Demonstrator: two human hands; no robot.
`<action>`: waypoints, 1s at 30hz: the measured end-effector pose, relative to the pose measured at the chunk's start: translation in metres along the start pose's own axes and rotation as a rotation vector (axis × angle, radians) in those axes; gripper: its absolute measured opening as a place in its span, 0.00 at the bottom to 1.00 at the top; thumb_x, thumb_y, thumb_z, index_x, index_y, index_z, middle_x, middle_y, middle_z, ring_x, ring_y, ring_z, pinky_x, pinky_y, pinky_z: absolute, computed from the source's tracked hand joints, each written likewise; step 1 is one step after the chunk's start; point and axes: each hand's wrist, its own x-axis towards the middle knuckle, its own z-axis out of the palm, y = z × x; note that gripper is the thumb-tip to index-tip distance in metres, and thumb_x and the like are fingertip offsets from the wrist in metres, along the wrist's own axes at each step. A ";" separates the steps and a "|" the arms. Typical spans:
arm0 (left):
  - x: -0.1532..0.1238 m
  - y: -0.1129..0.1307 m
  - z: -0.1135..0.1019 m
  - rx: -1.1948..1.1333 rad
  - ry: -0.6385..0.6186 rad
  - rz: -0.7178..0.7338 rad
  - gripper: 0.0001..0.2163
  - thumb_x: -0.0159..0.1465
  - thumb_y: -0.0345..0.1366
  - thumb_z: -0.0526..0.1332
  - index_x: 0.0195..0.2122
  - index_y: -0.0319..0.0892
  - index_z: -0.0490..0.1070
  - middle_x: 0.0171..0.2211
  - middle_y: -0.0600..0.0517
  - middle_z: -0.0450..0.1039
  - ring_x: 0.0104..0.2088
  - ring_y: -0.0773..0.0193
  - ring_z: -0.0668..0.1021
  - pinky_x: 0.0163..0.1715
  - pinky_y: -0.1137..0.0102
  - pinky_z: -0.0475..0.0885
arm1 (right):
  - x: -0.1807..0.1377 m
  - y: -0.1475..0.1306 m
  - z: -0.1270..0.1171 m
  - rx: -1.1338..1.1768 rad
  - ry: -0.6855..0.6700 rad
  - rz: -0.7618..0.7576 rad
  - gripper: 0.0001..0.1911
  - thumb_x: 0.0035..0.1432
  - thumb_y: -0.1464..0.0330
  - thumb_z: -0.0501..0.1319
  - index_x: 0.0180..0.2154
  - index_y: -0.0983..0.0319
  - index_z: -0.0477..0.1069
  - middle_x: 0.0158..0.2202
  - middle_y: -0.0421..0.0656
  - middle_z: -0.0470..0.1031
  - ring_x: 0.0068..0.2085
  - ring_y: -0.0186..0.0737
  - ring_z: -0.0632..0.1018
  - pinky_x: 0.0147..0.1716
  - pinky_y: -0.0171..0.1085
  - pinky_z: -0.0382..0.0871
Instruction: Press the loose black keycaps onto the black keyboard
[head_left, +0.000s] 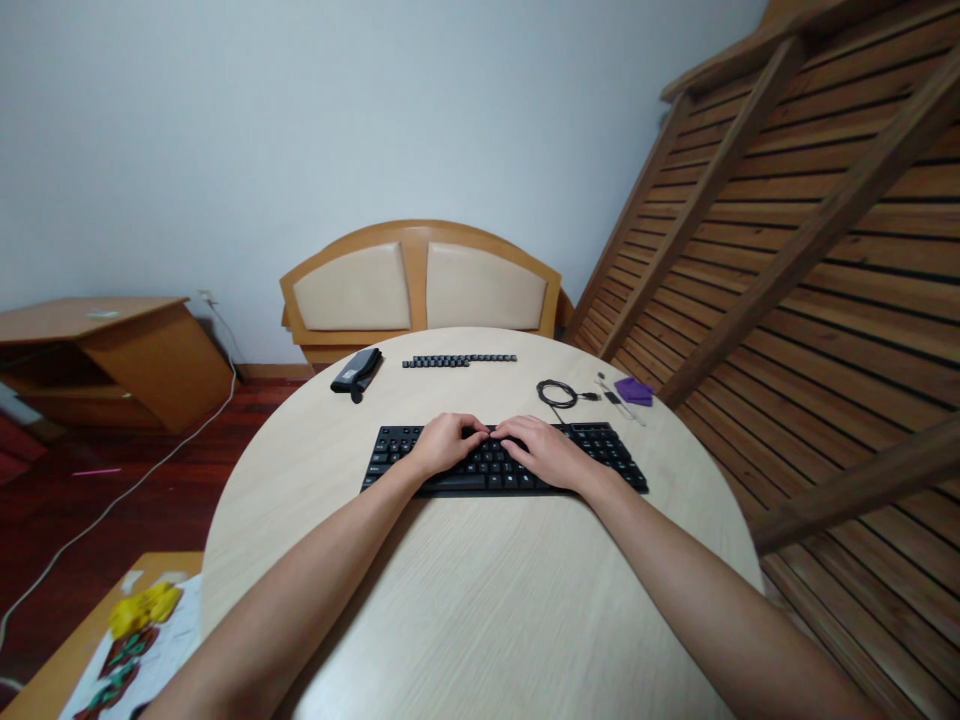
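Observation:
A black keyboard (459, 483) lies across the middle of a round pale table (480, 590). My left hand (448, 443) rests over its centre-left keys, thumb and fingers drawn together. From the other side my right hand (546, 452) comes in, its curled fingertips meeting the left ones at the upper key rows. Whatever is between the fingertips is too small to make out. Loose black keycaps (442, 361) are lined up in rows beyond the keyboard. The keys beneath both hands are partly hidden.
Behind the keyboard's right side lie its coiled cable (556, 403), a purple cloth (635, 391) and a thin tool (621, 404). A dark folded pouch (357, 371) sits at the back left. A wooden slatted frame (817, 260) leans at the right, beside the table.

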 end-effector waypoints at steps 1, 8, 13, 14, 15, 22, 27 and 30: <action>-0.001 0.001 0.000 0.025 0.002 0.004 0.11 0.65 0.41 0.60 0.40 0.45 0.81 0.38 0.53 0.83 0.37 0.59 0.81 0.39 0.70 0.72 | 0.000 0.000 0.000 0.001 0.002 0.001 0.12 0.67 0.70 0.56 0.49 0.58 0.74 0.47 0.47 0.78 0.50 0.45 0.76 0.53 0.47 0.69; -0.002 0.007 -0.003 0.087 0.021 0.031 0.09 0.65 0.37 0.59 0.36 0.43 0.80 0.35 0.51 0.82 0.35 0.60 0.80 0.37 0.71 0.71 | 0.001 -0.002 -0.002 -0.009 -0.012 0.000 0.12 0.67 0.70 0.55 0.49 0.59 0.74 0.47 0.47 0.78 0.50 0.44 0.76 0.53 0.46 0.69; -0.003 0.008 -0.003 0.111 0.033 0.077 0.08 0.64 0.35 0.59 0.39 0.43 0.79 0.39 0.50 0.81 0.41 0.59 0.80 0.42 0.70 0.72 | 0.001 -0.001 -0.001 0.001 -0.014 0.007 0.12 0.67 0.70 0.56 0.49 0.58 0.74 0.47 0.47 0.78 0.50 0.44 0.76 0.53 0.46 0.69; -0.003 0.008 -0.002 0.126 0.036 0.087 0.08 0.64 0.35 0.59 0.40 0.44 0.78 0.40 0.51 0.81 0.42 0.59 0.80 0.43 0.69 0.72 | 0.001 -0.001 -0.001 0.003 -0.013 0.008 0.12 0.67 0.70 0.56 0.49 0.58 0.74 0.47 0.47 0.78 0.50 0.44 0.76 0.53 0.46 0.69; -0.004 0.008 -0.002 0.143 0.036 0.095 0.08 0.64 0.35 0.59 0.40 0.44 0.78 0.41 0.51 0.80 0.42 0.58 0.80 0.44 0.69 0.72 | 0.001 -0.001 -0.001 0.004 -0.015 0.009 0.12 0.67 0.70 0.56 0.49 0.58 0.74 0.47 0.47 0.78 0.50 0.44 0.76 0.53 0.46 0.69; -0.005 0.010 -0.003 0.199 0.015 0.147 0.08 0.64 0.35 0.58 0.39 0.44 0.77 0.42 0.50 0.78 0.43 0.58 0.79 0.46 0.68 0.72 | 0.001 -0.001 0.000 0.002 -0.005 -0.003 0.12 0.67 0.70 0.56 0.48 0.59 0.75 0.47 0.47 0.78 0.50 0.45 0.77 0.53 0.46 0.70; -0.004 0.010 -0.005 0.230 0.004 0.189 0.08 0.65 0.35 0.57 0.39 0.44 0.77 0.43 0.49 0.78 0.45 0.57 0.78 0.47 0.68 0.72 | 0.002 0.001 0.003 -0.005 0.006 -0.010 0.12 0.67 0.70 0.56 0.47 0.59 0.76 0.49 0.47 0.79 0.51 0.45 0.77 0.53 0.47 0.71; -0.005 0.010 -0.006 0.252 0.004 0.208 0.09 0.66 0.35 0.57 0.39 0.44 0.77 0.43 0.49 0.78 0.45 0.57 0.78 0.47 0.67 0.72 | 0.002 0.000 0.002 -0.029 0.002 -0.006 0.12 0.67 0.70 0.56 0.47 0.59 0.76 0.48 0.48 0.79 0.50 0.45 0.77 0.52 0.47 0.71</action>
